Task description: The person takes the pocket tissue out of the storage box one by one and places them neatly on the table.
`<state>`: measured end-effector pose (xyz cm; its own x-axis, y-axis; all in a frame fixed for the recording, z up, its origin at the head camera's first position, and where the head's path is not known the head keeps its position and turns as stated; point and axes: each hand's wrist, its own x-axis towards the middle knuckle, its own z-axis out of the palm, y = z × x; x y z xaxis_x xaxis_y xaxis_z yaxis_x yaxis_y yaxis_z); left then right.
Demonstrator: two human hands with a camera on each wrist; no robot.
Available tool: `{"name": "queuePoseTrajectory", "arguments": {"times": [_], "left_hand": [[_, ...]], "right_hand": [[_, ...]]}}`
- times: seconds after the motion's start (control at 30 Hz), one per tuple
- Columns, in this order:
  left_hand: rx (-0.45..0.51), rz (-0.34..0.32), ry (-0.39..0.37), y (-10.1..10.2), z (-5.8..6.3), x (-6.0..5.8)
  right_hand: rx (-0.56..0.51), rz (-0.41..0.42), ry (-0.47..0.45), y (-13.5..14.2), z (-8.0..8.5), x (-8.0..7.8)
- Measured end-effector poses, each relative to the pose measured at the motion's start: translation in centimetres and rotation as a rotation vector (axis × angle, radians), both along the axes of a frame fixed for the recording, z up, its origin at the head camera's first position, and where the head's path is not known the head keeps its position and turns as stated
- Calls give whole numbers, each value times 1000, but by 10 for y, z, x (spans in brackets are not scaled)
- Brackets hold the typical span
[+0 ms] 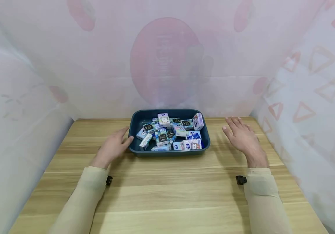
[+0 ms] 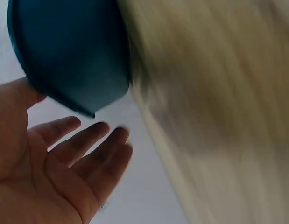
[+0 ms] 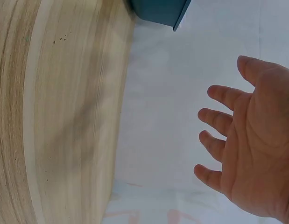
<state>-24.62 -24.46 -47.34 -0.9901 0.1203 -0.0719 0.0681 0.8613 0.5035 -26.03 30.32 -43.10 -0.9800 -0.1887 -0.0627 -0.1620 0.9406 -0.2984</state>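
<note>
Nearest: L sleeve (image 1: 81, 198) and R sleeve (image 1: 265, 198), pale, each w/ a black fitting at the wrist, L fitting (image 1: 109, 180) and R fitting (image 1: 241, 180); prob. mounted on the inner side to face each hand's work. Wood-grain table (image 1: 170, 195) between the forearms.

L hand (image 1: 111, 148): at the bin's left end, near front corner. Thumb appears to touch the rim; fingers apart, loosely extended, no grasp evident. Prob. a light steadying contact; pressure, if any, can't be told. L wrist view partly blurred.

R hand (image 1: 244, 138): released, holds nothing. Fingers spread, palm down, raised over the table (shadow below), well apart from the bin's right end. Reason for that gap not evident.

Bin (image 1: 170, 154): dark blue-green, rectangular, upright nr. the table's far edge, approx. midway btwn. hands. Central position prob. keeps it in reach of both.

Contents: small printed packs, loose, overlapping, no set order; exact no. can't be told. Front: cartoon-print pack (image 1: 193, 144). Mid: black-label pack (image 1: 162, 138) lies on others. Right: purple-white pack (image 1: 198, 121) leans by the end wall, which prob. props it. Walls prob. retain the loose pile. Rear: pale cartoon pack (image 1: 164, 120) on top.

Farthest: white backdrop (image 1: 106, 65) w/ faded pink disc (image 1: 161, 65), behind table.
</note>
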Motion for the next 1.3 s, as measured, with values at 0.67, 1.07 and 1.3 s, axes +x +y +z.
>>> {"name": "queuePoseTrajectory", "arguments": {"times": [0.67,1.07,1.3], "left_hand": [[380,-18,-173,16,1,-17],[259,-99,-226,-9,12,-26],[95,-129,-176,6,13,-37]], "right_hand": [[-27,17,6,43,3,5],[-18,10,-3,82,2,6],[-8,7,-10,102,0,6]]}}
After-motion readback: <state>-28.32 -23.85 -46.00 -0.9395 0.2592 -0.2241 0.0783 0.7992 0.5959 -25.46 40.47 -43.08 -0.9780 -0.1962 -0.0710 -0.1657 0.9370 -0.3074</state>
